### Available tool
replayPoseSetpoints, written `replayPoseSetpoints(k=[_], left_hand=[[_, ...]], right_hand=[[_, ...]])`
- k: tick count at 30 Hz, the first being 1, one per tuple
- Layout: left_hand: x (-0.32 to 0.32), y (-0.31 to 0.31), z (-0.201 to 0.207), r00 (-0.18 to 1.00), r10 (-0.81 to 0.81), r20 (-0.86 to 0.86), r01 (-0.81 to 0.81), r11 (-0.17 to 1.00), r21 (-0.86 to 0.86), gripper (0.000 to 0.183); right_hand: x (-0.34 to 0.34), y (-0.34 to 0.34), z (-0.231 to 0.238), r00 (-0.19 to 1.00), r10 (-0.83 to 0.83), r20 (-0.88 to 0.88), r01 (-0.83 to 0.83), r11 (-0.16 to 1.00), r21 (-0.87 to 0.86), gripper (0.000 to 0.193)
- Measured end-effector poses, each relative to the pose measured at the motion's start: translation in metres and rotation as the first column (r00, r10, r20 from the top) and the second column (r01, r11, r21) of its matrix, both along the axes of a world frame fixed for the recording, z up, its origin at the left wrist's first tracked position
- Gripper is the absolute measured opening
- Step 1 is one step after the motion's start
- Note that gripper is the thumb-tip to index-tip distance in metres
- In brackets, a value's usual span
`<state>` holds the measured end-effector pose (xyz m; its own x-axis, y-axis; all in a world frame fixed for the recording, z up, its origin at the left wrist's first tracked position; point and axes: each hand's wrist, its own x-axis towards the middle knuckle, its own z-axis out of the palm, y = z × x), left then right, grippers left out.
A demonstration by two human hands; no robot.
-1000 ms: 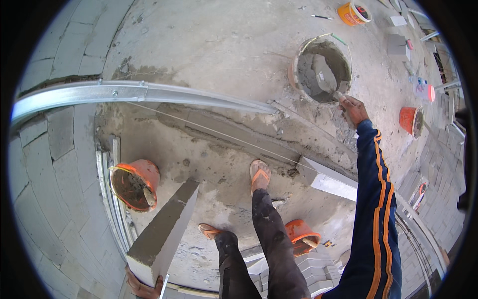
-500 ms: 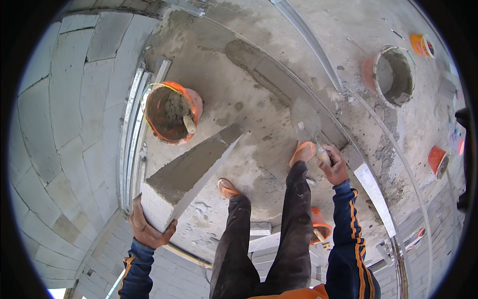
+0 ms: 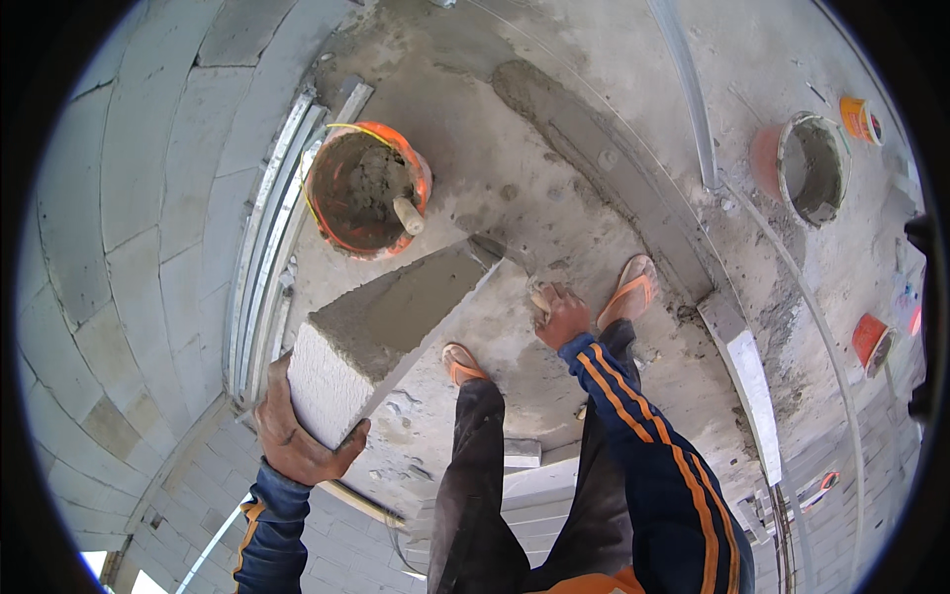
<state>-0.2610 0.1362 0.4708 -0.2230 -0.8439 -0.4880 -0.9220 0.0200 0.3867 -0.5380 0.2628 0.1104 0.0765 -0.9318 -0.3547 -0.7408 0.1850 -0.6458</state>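
My left hand (image 3: 299, 428) is clamped around the near end of a white lightweight concrete block (image 3: 332, 376), thumb on one side and fingers on the other. Grey mortar (image 3: 411, 302) coats the block's upper face. In my right hand (image 3: 560, 315) is the handle of a trowel (image 3: 510, 255), its blade at the far end of the block, touching the mortar edge. Beyond the block stands an orange bucket (image 3: 424, 163) of mortar, with a wooden tool handle (image 3: 408, 215) sticking out.
A mortar strip (image 3: 604, 158) runs along the floor toward a laid block (image 3: 747, 386) on the right. Metal channels (image 3: 267, 238) lie beside the block wall (image 3: 139, 208) on the left. A larger bucket (image 3: 767, 158) and small red bucket (image 3: 871, 342) stand right, past a hose (image 3: 807, 287).
My right hand has swung left from beside my right foot, bringing the trowel to the block's far end. My right foot has stepped right. My left hand keeps its grip.
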Motion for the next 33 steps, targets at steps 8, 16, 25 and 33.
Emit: replayPoseSetpoints(k=[8, 16, 25, 33], left_hand=[[-0.037, -0.015, 0.007, 0.997, -0.011, -0.078, 0.0, 0.989, -0.148, 0.087], [-0.057, -0.018, 0.01, 0.993, -0.01, -0.12, -0.018, 0.974, -0.227, 0.085], [-0.07, -0.036, 0.032, 0.991, -0.108, -0.078, 0.084, 0.961, -0.264, 0.099], [-0.094, -0.023, -0.01, 0.943, 0.084, -0.322, -0.204, 0.911, -0.36, 0.09]], right_hand=[[0.007, -0.034, 0.185, 0.994, -0.075, 0.081, 0.084, 0.991, -0.108, 0.047], [-0.012, -0.056, 0.31, 0.975, -0.13, 0.182, 0.178, 0.942, -0.285, 0.045], [-0.048, -0.042, 0.357, 0.909, -0.325, 0.261, 0.404, 0.842, -0.359, 0.052], [-0.017, -0.061, 0.301, 0.974, -0.172, 0.148, 0.222, 0.853, -0.473, 0.046]])
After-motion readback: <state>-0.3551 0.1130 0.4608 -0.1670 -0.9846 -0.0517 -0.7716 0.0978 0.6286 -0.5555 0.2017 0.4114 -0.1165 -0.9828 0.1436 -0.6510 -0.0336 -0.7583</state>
